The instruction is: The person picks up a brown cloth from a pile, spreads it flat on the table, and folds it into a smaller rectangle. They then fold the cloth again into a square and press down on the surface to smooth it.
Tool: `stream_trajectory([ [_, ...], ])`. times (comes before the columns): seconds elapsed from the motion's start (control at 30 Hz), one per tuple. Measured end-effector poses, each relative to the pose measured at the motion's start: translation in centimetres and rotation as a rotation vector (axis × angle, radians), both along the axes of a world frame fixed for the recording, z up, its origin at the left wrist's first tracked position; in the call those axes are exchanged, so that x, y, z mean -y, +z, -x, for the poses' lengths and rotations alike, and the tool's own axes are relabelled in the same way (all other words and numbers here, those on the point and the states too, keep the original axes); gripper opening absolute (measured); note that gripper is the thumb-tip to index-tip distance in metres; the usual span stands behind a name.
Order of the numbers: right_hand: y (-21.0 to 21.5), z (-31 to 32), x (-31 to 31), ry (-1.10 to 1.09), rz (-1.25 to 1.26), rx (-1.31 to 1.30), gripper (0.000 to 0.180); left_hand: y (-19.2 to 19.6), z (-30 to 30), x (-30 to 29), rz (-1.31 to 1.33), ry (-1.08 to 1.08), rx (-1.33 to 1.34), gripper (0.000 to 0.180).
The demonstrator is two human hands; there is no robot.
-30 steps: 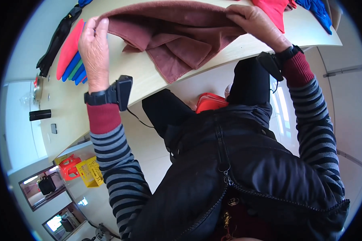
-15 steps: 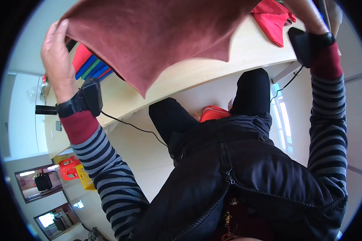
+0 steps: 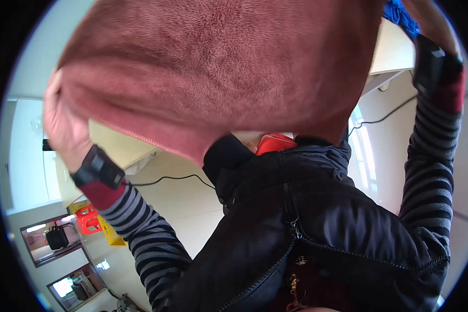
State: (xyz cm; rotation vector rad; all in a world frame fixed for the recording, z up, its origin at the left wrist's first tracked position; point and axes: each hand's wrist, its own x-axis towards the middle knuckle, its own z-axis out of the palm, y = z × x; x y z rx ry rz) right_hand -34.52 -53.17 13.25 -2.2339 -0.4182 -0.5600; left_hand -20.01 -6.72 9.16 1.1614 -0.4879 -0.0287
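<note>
A reddish-brown plush cloth [image 3: 218,67], like a towel with a stitched edge, hangs spread out in the air before me and covers much of the table. My left hand [image 3: 67,122] is closed on its left edge, the fingers partly behind the fabric. Up at the top right is my right hand [image 3: 436,26], raised to the right of the cloth. Its fingers lie beyond the picture's edge, so their grip does not show. Each wrist wears a black strapped device with a cable.
Blue cloth [image 3: 400,15] lies on the pale table [image 3: 392,49] at the far right. Below the table edge, something red [image 3: 274,142] sits between my legs. A red plastic stool [image 3: 88,219] and a yellow box [image 3: 111,230] stand at the lower left.
The cloth has swung lower and nearer, now hanging over my knees and hiding the folded coloured cloths on the left. My left hand moved down slightly; my right moved outward to the right.
</note>
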Motion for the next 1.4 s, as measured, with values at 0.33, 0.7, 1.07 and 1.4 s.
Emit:
stream_trajectory([
  [0.33, -15.9, -14.3, 4.8, -0.282, 0.219, -0.058, 0.019, -15.7, -13.5, 8.1, -0.537, 0.125, -0.110, 0.032],
  [0.7, -24.8, -0.1, 0.9, -0.097, 0.082, -0.149, 0.022, -22.3, 2.1, 6.5, -0.993, 0.185, 0.307, 0.023],
  [1.07, -30.0, 5.2, -4.6, -0.206, -0.805, -0.760, 0.046, -22.5, 6.3, 3.3, -1.185, 0.543, 0.631, 0.028],
  [1.4, -30.7, 7.0, -4.7, -0.087, -1.275, -0.748, 0.028, -19.8, -4.3, 13.2, -1.339, -0.008, 0.778, 0.051],
])
